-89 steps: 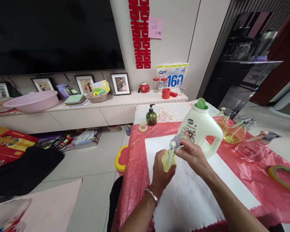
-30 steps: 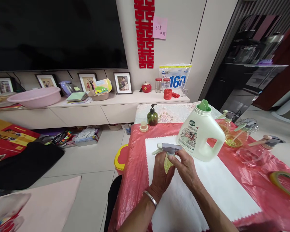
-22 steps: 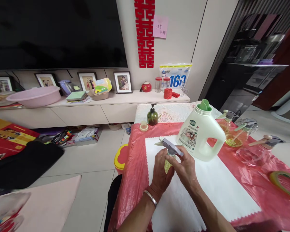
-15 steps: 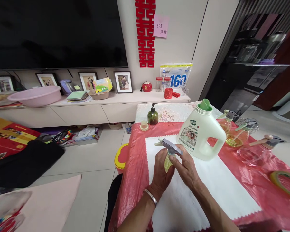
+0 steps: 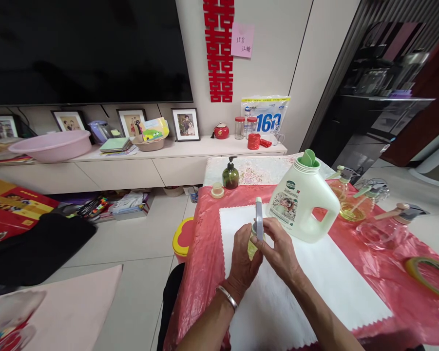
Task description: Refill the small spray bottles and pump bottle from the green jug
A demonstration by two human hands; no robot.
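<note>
A: Head view, what are the hands doing?

B: Left hand (image 5: 244,256) is wrapping the bottle (image 5: 252,246) from the left, fingers closed round its yellowish body. Right hand (image 5: 278,249) is pinching the collar just under the sprayer (image 5: 258,213), thumb and fingers closed on it. Sprayer is sitting on top of the bottle, standing upright, nose pointing away from the camera.

A: Where's the bottle sitting?

B: Over the near-left part of the white mat (image 5: 336,278), which is lying on the red cover (image 5: 204,273). Can't tell whether its base is touching the mat, the hands are hiding it.

A: What's around the grip?

B: Jug (image 5: 302,199) is standing just beyond and right of the right hand, green cap on top, handle facing right. Dark pump bottle (image 5: 230,174) and a small cream lid (image 5: 217,190) are further away, beyond the grip, slightly left. Three more clear spray bottles (image 5: 383,226) are lined up well to the right, past the jug. Tape roll (image 5: 429,269) is lying far right, near the table edge. A bracelet (image 5: 229,297) is showing on the left wrist.

A: Off the table?

B: Yellow stool (image 5: 182,239) is standing left of the grip, on the floor.
</note>
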